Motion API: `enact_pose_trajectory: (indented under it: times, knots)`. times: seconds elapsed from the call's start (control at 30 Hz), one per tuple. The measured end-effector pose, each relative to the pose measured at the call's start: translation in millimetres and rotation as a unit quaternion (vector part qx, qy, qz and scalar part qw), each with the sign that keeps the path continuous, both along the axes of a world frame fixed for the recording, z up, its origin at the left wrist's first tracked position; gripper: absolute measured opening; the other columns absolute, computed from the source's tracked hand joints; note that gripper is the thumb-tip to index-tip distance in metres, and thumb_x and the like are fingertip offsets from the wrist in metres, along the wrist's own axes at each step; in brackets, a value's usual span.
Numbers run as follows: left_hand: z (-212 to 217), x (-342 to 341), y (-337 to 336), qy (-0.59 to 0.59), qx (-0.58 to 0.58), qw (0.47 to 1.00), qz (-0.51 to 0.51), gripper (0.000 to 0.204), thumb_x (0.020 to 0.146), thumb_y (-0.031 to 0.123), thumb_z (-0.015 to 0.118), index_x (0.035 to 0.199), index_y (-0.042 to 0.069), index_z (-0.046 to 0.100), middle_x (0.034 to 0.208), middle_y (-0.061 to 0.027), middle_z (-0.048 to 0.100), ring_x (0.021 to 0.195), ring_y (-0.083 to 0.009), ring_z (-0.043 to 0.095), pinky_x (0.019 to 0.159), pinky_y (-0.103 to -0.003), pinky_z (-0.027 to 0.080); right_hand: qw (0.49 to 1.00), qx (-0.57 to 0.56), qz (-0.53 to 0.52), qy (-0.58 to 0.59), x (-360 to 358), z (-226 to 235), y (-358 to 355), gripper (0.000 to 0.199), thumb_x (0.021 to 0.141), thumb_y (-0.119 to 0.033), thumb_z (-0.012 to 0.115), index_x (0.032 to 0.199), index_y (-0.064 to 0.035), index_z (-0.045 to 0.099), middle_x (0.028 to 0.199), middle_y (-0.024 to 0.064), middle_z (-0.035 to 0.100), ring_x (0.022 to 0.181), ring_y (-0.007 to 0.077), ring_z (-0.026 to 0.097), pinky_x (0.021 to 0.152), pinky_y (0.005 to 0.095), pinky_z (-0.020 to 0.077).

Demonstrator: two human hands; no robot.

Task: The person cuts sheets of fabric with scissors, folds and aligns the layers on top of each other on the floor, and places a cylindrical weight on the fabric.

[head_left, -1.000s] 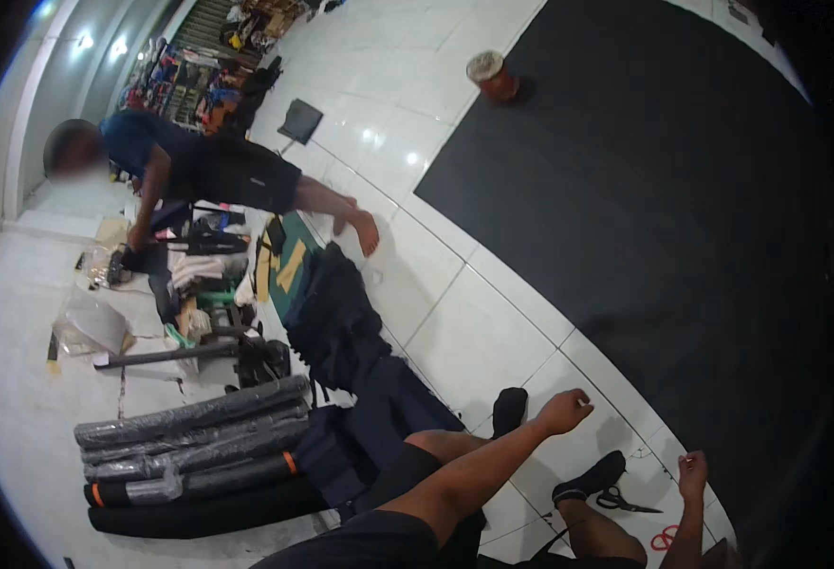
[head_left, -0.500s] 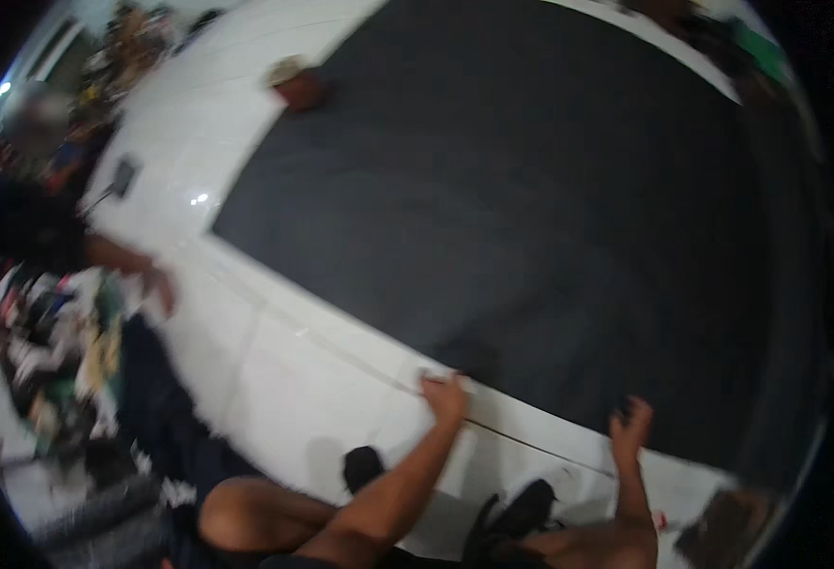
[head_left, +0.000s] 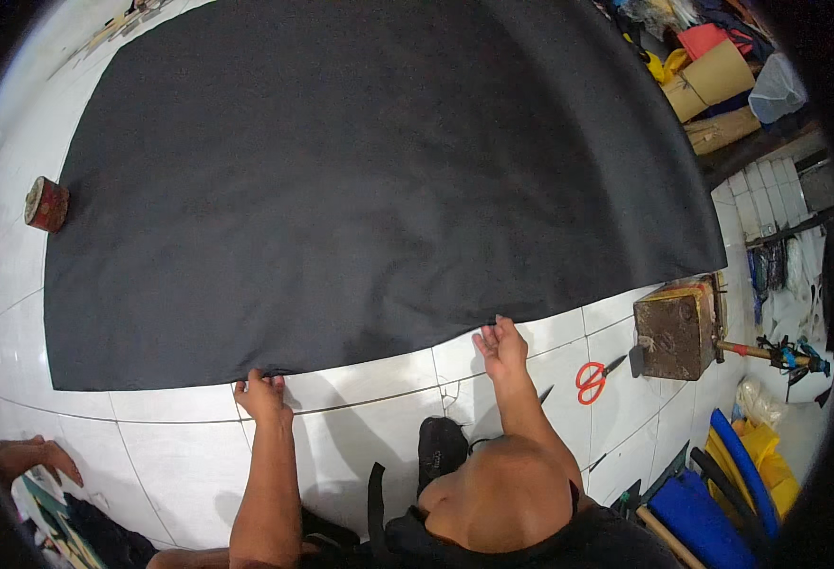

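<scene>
A large sheet of black cloth (head_left: pixel 341 180) lies spread over the white tiled floor, its near edge running just in front of me. My left hand (head_left: pixel 263 394) pinches that edge left of centre. Farther right, my right hand (head_left: pixel 502 351) has its fingertips closed on the same edge, palm partly turned up. Soft ripples cross the cloth between and beyond my hands. Orange-handled scissors (head_left: pixel 591 382) rest on the tiles to the right of my right hand, apart from the cloth.
A red, round-topped block (head_left: pixel 49 205) sits at the cloth's left edge. By its right corner stands a brown metal box (head_left: pixel 673 334) with a rod. Blue and yellow bundles (head_left: pixel 711 517) lie lower right, assorted materials (head_left: pixel 716 81) upper right. Another person's foot (head_left: pixel 42 460) shows lower left.
My view has swung to the right, bringing the scissors and metal box into clear sight. My right hand, open near the edge before, now grips the cloth. My left hand stays at the edge.
</scene>
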State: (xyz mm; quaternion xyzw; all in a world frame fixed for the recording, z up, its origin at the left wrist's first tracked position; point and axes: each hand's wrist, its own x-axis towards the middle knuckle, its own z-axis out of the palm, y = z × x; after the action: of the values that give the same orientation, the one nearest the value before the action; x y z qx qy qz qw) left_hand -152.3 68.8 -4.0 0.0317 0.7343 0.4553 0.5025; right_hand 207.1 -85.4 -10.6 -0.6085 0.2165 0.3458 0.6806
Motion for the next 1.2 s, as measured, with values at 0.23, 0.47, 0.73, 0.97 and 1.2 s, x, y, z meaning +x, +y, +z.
enact_pose_trajectory:
  times: [0.23, 0.47, 0.73, 0.97, 1.2]
  knots:
    - [-4, -3, -3, 0.013, 0.029, 0.999, -0.01, 0.045, 0.089, 0.008, 0.057, 0.128, 0.0, 0.036, 0.091, -0.0088, 0.047, 0.072, -0.0145, 0.051, 0.06, -0.027, 0.056, 0.979, 0.118, 0.164, -0.008, -14, -4, 12, 0.017, 0.087, -0.017, 0.064, 0.099, -0.0051, 0.062, 0.095, 0.0056, 0.063, 0.084, 0.019, 0.063, 0.079, 0.0359, 0.0538]
    - [-2, -1, -3, 0.012, 0.024, 0.999, -0.02, 0.07, 0.09, 0.005, 0.06, 0.147, 0.005, 0.019, 0.096, -0.0094, 0.049, 0.076, -0.0157, 0.052, 0.063, -0.028, 0.057, 0.492, -0.113, 0.567, -0.651, -58, -3, 23, 0.015, 0.083, -0.018, 0.069, 0.087, -0.0044, 0.069, 0.097, 0.0153, 0.063, 0.088, 0.0341, 0.064, 0.08, 0.0439, 0.0525]
    - [-7, -9, 5, 0.03, 0.008, 0.999, -0.022, 0.031, 0.092, 0.002, 0.058, 0.112, 0.007, 0.036, 0.094, -0.0092, 0.049, 0.076, -0.0164, 0.053, 0.067, -0.034, 0.057, 0.428, -0.039, 0.592, -0.683, -43, -22, 25, 0.012, 0.082, -0.017, 0.067, 0.089, -0.0078, 0.071, 0.09, 0.0119, 0.065, 0.083, 0.0316, 0.066, 0.077, 0.0426, 0.054]
    - [1, 4, 5, 0.062, -0.013, 0.998, 0.002, 0.039, 0.091, -0.001, 0.059, 0.12, 0.007, 0.034, 0.086, -0.0073, 0.048, 0.066, -0.0143, 0.051, 0.06, -0.031, 0.056, 0.391, -0.018, 0.607, -0.691, -37, -18, 23, 0.015, 0.085, -0.017, 0.065, 0.093, -0.0065, 0.071, 0.093, 0.0119, 0.068, 0.084, 0.0306, 0.068, 0.075, 0.0428, 0.0547]
    - [-3, -3, -4, 0.038, 0.02, 0.999, -0.005, 0.056, 0.089, 0.0, 0.062, 0.133, 0.008, 0.028, 0.091, -0.0113, 0.052, 0.063, -0.0142, 0.051, 0.051, -0.027, 0.049, 0.362, 0.008, 0.572, -0.736, -30, -7, 19, 0.014, 0.081, -0.016, 0.072, 0.09, -0.0054, 0.07, 0.091, 0.0091, 0.067, 0.084, 0.0276, 0.066, 0.074, 0.04, 0.0535]
